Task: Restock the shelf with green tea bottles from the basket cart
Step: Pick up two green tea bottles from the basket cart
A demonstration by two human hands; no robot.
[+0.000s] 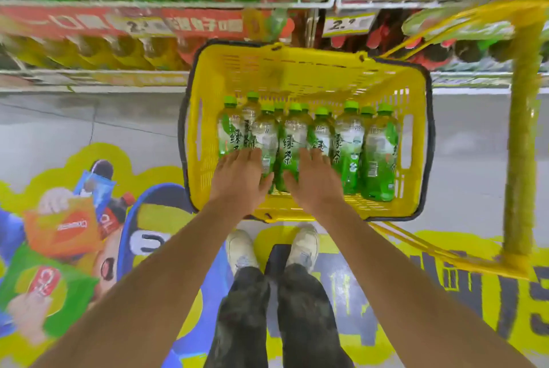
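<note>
A yellow basket with a dark rim stands on the floor before me, on its cart frame. Several green tea bottles with green caps stand upright in its near half. My left hand lies with straight fingers on the bottles at the basket's left. My right hand lies the same way on the bottles just right of it. One bottle stands between the two hands. Neither hand grips a bottle.
The shelf runs across the top, with green bottles above and yellow drinks below, behind price tags. The cart's yellow handle post rises at the right. My shoes stand on a printed floor sticker.
</note>
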